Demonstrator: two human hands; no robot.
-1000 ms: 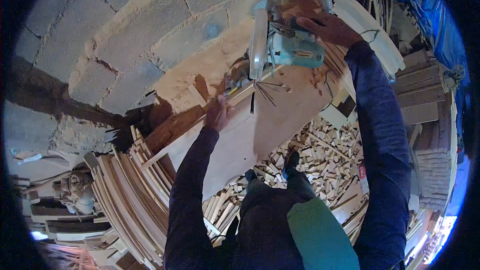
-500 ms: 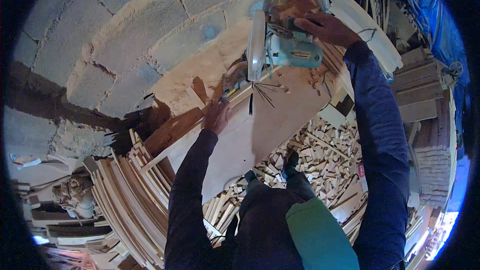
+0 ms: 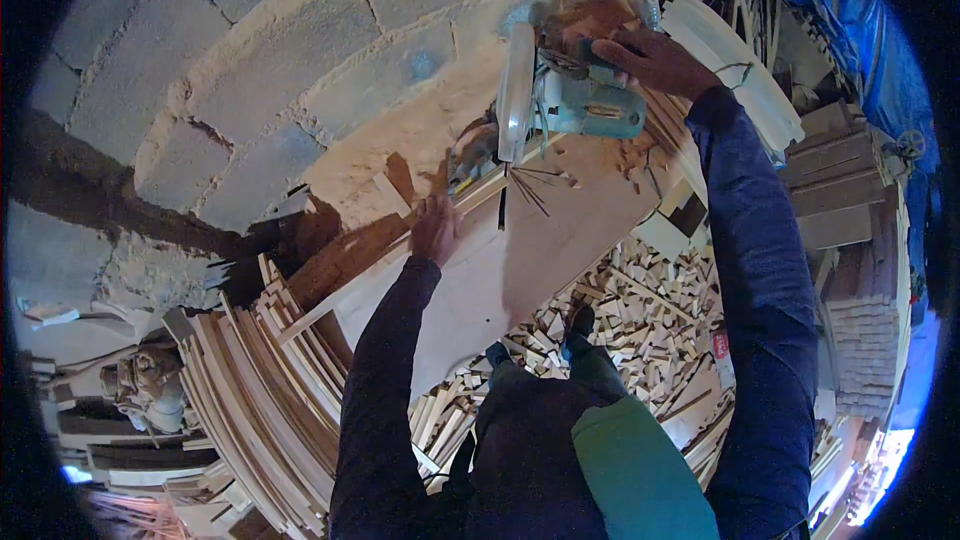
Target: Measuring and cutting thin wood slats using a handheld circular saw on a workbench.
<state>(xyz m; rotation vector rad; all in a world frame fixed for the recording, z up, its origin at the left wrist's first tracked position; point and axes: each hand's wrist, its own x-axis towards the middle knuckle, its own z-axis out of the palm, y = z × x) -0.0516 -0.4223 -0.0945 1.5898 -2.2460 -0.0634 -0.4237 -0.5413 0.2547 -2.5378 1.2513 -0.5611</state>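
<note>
My right hand (image 3: 650,60) is closed round the dark top handle of a teal power saw (image 3: 590,110) with a pale elongated part (image 3: 515,90) along its left side. The saw stands at the far end of a plywood board (image 3: 440,310). My left hand (image 3: 434,228) has its fingers bent over a narrow wood strip (image 3: 479,191) that runs along the board's far side toward the saw. Near where the strip meets the saw is a dark slot in the board, with several thin dark lines fanning out. The blade is hard to make out.
A block wall (image 3: 260,50) rises beyond the board. Long strips (image 3: 250,390) are stacked left, near a dusty machine (image 3: 150,390). Offcuts (image 3: 640,290) cover the floor by my feet. Plank stacks (image 3: 840,220) and a blue tarp (image 3: 870,60) are on the right; sawdust (image 3: 370,130) lies along the wall.
Very little differs. Both hands stay in the same places on the saw and the strip, with slight shifts of the fingers and view.
</note>
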